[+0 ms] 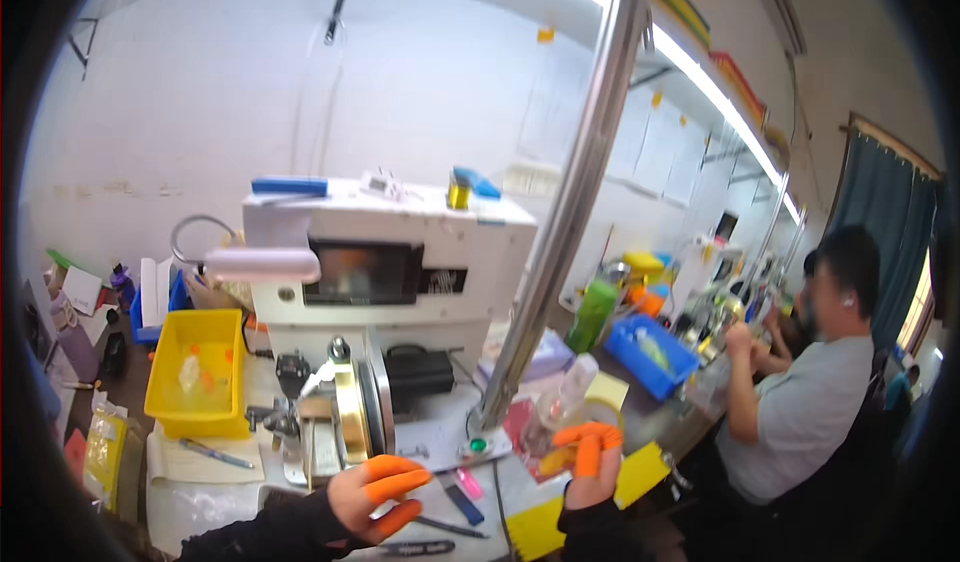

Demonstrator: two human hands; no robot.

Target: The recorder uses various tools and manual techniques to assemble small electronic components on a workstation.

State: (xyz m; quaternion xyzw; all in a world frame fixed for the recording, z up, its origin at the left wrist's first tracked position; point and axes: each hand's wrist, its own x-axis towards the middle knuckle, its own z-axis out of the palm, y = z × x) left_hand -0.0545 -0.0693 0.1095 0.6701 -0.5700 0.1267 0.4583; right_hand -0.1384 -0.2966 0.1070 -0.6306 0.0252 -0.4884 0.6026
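My left hand (372,499), in a dark sleeve with orange finger covers, hovers in front of the white bench machine (390,252). Its fingers are bent, with a gap between them and the thumb, and nothing shows in it. My right hand (592,467), also wearing orange finger covers, is raised over the yellow sheet (640,477). Its fingers curl together, and whatever they may hold is too small to make out. Between the hands and the machine's gold-rimmed wheel (350,412) lie a pink piece (469,483), a dark blue strip (464,505) and a dark pen-like tool (418,548).
A yellow bin (160,402) with small pieces stands left of the machine, near a pen (215,453) on paper. A metal post (560,212) rises on the right. Beyond it are a blue tray (640,367), a green bottle (593,315) and a seated co-worker (810,402).
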